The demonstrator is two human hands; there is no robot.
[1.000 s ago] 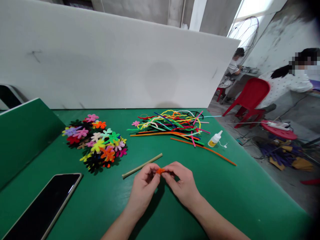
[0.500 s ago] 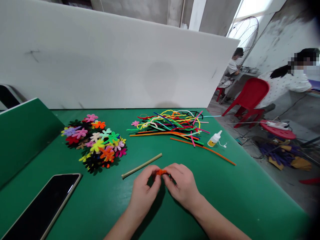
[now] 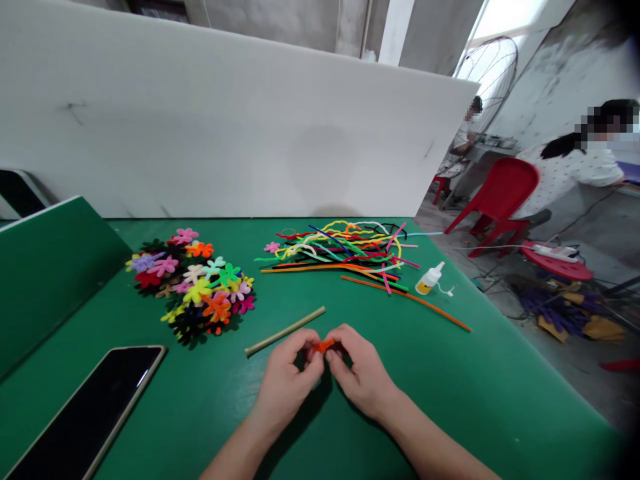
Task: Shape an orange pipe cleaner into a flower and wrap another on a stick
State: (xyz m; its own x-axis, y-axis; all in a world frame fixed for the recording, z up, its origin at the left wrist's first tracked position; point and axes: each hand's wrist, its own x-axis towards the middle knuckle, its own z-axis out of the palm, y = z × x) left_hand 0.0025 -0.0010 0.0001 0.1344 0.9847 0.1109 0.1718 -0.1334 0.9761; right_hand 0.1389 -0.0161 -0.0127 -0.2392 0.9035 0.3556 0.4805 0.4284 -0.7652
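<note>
A small orange pipe-cleaner piece [image 3: 324, 346] is pinched between the closed fingers of the left hand [image 3: 294, 365] and the right hand [image 3: 361, 370], above the green desk [image 3: 210, 407]. Just beyond the left hand a thin stick [image 3: 285, 331] is laid slantwise, with a heap of fuzzy flowers [image 3: 197, 288] placed farther left.

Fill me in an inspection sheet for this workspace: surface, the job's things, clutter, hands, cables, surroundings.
Surface: green tabletop.
Job's things: orange fuzzy piece, pinched between both hands' fingers.
Clutter: flower pile, stick, fuzzy strips, small bottle, phone.
Hands: left hand and right hand both grip the orange fuzzy piece.
Cables: white cable off the table's right side; power strip on red stool.
Surroundings: white panel behind; two seated people, right.
</note>
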